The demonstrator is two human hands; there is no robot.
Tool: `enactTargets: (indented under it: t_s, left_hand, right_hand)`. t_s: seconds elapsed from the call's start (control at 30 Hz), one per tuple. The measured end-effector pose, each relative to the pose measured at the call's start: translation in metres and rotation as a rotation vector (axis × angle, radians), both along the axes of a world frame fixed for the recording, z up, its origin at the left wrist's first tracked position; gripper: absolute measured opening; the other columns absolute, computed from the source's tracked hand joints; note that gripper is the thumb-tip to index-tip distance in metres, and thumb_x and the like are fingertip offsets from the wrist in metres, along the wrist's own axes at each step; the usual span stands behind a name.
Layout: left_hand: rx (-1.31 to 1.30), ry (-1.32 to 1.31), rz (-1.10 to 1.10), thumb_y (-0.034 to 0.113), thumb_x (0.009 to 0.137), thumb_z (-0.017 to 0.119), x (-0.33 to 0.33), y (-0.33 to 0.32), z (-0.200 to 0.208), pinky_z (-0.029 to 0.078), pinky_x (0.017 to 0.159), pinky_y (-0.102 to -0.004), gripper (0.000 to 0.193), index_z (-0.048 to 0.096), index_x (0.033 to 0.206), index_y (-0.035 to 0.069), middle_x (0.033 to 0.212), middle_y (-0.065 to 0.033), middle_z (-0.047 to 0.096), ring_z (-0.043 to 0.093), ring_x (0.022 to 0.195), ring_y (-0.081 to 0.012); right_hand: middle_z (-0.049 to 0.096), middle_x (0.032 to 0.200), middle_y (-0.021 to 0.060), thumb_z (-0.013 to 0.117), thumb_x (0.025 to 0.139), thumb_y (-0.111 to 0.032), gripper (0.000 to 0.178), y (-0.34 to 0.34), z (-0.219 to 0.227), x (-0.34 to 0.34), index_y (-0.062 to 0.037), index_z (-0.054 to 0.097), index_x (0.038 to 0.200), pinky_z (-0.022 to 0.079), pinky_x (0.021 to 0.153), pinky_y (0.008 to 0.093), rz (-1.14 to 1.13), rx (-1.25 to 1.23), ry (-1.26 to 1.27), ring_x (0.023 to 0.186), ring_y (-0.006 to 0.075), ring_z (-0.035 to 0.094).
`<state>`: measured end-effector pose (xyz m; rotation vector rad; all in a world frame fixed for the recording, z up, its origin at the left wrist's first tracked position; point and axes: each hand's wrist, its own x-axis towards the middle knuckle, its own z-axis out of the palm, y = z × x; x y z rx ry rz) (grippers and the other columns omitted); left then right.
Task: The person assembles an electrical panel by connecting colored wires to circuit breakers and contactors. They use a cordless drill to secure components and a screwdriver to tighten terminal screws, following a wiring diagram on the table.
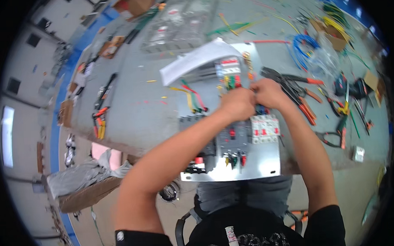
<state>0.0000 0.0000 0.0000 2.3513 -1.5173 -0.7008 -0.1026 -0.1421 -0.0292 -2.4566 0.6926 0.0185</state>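
My left hand [239,105] and my right hand [267,93] meet over a metal mounting plate [265,164], fingers pinched close together. What they hold is hidden beneath the fingers. Just below them on the plate sit a dark grey circuit breaker [232,140] and a row of small white breakers [265,128] with red levers. Short green and red wires [234,81] rise above my left hand, near a white terminal part [230,66] with red on top. Left of the hands, yellow, green and red wires [191,97] stand up from a dark device [191,120].
A white paper sheet [195,62] covers the plate's far left corner. Crimping pliers and cutters [291,83] lie close by my right hand. Further right are a blue wire coil [305,50], a plastic bag [325,64] and a power drill [356,89]. More pliers [100,117] lie far left.
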Motion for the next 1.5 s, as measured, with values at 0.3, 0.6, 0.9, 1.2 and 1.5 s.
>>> enactTargets:
  t_s: [0.3,0.6,0.9,1.2,1.5]
  left_hand:
    - [-0.066,0.213,-0.121,0.013,0.082,0.080,0.036,0.025,-0.006,0.055,0.077,-0.0340,0.017,0.071,0.093,0.005,0.086,-0.0045,0.072,0.069,0.083,-0.0150]
    - [-0.195,0.014,-0.060,0.018,0.088,0.076,0.002,0.016,0.039,0.057,0.084,-0.0433,0.037,0.070,0.120,-0.001,0.094,-0.0197,0.077,0.076,0.091,-0.0342]
    - [-0.248,-0.057,-0.226,0.023,0.090,0.071,0.025,0.015,0.029,0.057,0.087,-0.0473,0.027,0.079,0.106,0.004,0.101,-0.0195,0.076,0.073,0.096,-0.0397]
    - [-0.109,0.049,-0.138,0.025,0.095,0.068,0.025,0.019,0.033,0.055,0.092,-0.0449,0.030,0.079,0.116,0.006,0.107,-0.0162,0.078,0.073,0.102,-0.0368]
    - [-0.050,0.044,-0.106,0.024,0.096,0.069,0.023,0.022,0.037,0.055,0.093,-0.0455,0.028,0.078,0.117,0.010,0.110,-0.0139,0.078,0.072,0.106,-0.0343]
  right_hand:
    - [0.076,0.119,0.0144,0.078,0.076,-0.049,0.056,0.018,0.033,0.014,-0.0164,0.078,0.121,0.055,0.097,0.0492,0.156,-0.006,0.085,0.114,0.0351,0.071]
    - [0.077,0.100,0.0129,0.081,0.081,-0.026,0.029,0.000,0.055,-0.120,-0.0069,0.080,0.103,0.058,0.086,0.0385,-0.152,0.225,-0.606,0.095,0.0264,0.074]
    - [0.071,0.116,0.0208,0.070,0.078,0.001,0.039,-0.189,0.048,-0.304,-0.0039,0.074,0.117,0.056,0.096,0.0481,-0.620,-0.635,-0.352,0.111,0.0408,0.068]
    - [0.069,0.122,0.0241,0.062,0.076,0.007,0.070,-0.266,0.018,-0.301,-0.0104,0.060,0.143,0.053,0.098,0.0508,-0.228,-0.698,0.193,0.115,0.0453,0.064]
    - [0.073,0.104,0.0263,0.069,0.066,0.000,0.076,-0.265,0.122,-0.264,-0.0153,0.063,0.141,0.055,0.090,0.0524,-0.190,-0.650,0.334,0.104,0.0469,0.069]
